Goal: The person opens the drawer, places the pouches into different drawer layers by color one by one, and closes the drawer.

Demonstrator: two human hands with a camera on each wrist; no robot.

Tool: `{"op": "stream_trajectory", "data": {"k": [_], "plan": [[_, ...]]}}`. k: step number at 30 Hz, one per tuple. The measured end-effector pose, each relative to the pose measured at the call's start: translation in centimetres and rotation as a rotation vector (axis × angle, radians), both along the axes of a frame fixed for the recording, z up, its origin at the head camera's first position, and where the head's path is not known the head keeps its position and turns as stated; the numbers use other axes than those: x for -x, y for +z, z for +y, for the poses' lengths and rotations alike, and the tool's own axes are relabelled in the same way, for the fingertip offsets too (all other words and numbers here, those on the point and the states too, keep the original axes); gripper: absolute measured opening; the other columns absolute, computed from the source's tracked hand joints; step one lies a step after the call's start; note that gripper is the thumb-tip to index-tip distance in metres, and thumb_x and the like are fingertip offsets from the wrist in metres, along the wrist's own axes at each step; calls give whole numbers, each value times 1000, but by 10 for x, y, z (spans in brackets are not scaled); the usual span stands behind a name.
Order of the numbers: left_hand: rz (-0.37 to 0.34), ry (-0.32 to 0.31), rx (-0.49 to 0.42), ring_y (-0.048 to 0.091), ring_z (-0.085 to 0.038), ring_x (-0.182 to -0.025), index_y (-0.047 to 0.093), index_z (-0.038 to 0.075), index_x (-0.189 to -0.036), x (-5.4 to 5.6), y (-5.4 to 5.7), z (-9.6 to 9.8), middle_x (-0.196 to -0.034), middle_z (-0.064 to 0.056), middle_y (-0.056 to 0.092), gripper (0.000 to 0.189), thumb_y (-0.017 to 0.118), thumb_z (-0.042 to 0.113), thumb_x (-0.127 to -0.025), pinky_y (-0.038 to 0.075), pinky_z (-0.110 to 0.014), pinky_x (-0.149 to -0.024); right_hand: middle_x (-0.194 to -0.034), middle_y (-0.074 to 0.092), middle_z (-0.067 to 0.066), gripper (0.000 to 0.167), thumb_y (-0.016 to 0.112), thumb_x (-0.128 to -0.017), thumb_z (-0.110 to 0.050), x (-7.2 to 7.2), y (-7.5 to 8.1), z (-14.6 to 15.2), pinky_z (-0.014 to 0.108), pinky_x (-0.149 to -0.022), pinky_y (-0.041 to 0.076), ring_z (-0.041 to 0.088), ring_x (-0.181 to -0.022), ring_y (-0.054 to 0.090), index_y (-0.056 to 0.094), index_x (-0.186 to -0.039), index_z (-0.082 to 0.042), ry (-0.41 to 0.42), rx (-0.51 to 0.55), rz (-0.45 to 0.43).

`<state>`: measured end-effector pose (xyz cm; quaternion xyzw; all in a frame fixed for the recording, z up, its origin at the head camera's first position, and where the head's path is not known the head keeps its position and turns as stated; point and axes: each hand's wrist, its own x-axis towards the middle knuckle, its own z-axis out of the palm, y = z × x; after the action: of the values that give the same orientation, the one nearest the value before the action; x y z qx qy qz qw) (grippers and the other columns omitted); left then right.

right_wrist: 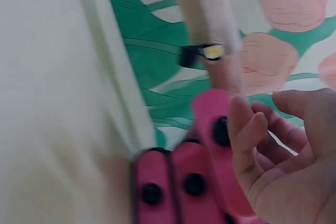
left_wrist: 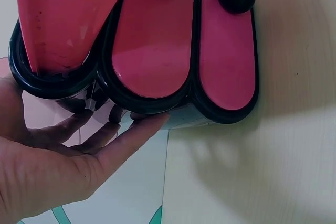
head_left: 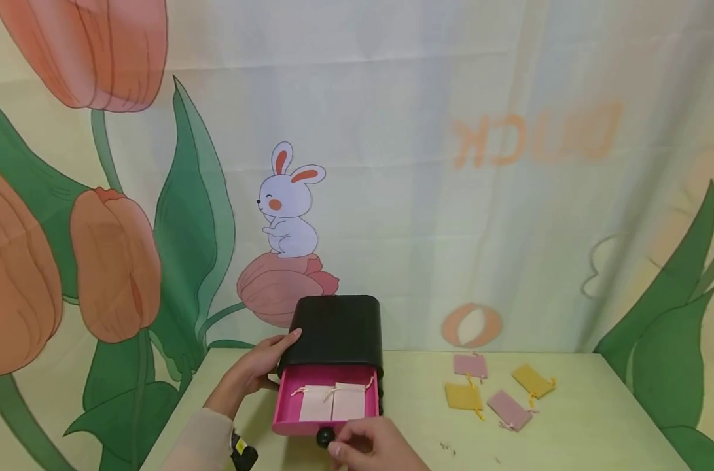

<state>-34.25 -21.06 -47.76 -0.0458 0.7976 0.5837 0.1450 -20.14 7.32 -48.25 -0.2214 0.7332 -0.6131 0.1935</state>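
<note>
A black mini drawer cabinet (head_left: 339, 330) with pink drawers stands on the table. Its top drawer (head_left: 286, 409) is pulled out, and two cream drawstring pouches (head_left: 349, 400) lie inside side by side. My left hand (head_left: 261, 363) holds the cabinet's left side, thumb on the top edge; in the left wrist view its fingers (left_wrist: 131, 140) lie along the side wall. Just right of the top drawer's round black knob (head_left: 325, 437) is my right hand (head_left: 380, 446), its fingers loosely bent. The right wrist view shows that knob (right_wrist: 221, 131) beside the fingertips, apart from them.
Right of the cabinet lie two yellow pouches (head_left: 464, 396) and two mauve pouches (head_left: 510, 410) on the pale table (head_left: 415, 386). Two lower drawers (left_wrist: 155, 40) are closed. A printed curtain (head_left: 392, 196) hangs behind the table.
</note>
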Motion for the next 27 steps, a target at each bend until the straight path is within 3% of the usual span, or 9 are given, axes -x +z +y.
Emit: {"op": "stream_trajectory", "data": {"k": [4, 8, 16, 21, 27], "plan": [[-6, 1, 6, 60, -54, -125, 30, -1, -162, -2, -1, 1, -149, -34, 51, 103, 59, 73, -96, 62, -62, -79, -80, 68, 0, 27, 71, -104, -27, -2, -31, -14, 22, -68, 51, 14, -73, 60, 79, -102, -1, -16, -30, -77], [-7, -4, -1, 58, -55, -126, 30, 0, -162, 0, -1, 1, -150, -33, 50, 103, 59, 74, -96, 62, -62, -79, -71, 63, 0, 40, 68, -105, -35, 1, -44, -21, 23, -63, 46, 15, -69, 57, 79, -95, 1, -58, -31, -87], [-12, 5, -1, 59, -54, -126, 30, 0, -162, 0, 0, -3, -150, -33, 50, 105, 61, 74, -94, 63, -61, -79, -77, 76, 7, 47, 69, -102, -47, -4, -49, -37, 26, -62, 54, 14, -65, 66, 78, -86, -4, -225, 49, -164], [-16, 21, 5, 59, -54, -126, 29, 1, -163, -2, 0, -4, -150, -33, 51, 107, 62, 75, -93, 63, -60, -80, -77, 77, 9, 47, 69, -103, -41, -4, -52, -43, 24, -61, 55, 13, -63, 67, 78, -86, 2, -259, 105, -171], [-13, 4, -9, 59, -54, -125, 30, -1, -162, -1, 2, -3, -149, -33, 51, 107, 61, 75, -94, 62, -62, -80, -78, 77, 10, 41, 68, -104, -41, 3, -50, -45, 28, -62, 57, 16, -62, 69, 78, -90, -3, -286, 118, -171]]}}
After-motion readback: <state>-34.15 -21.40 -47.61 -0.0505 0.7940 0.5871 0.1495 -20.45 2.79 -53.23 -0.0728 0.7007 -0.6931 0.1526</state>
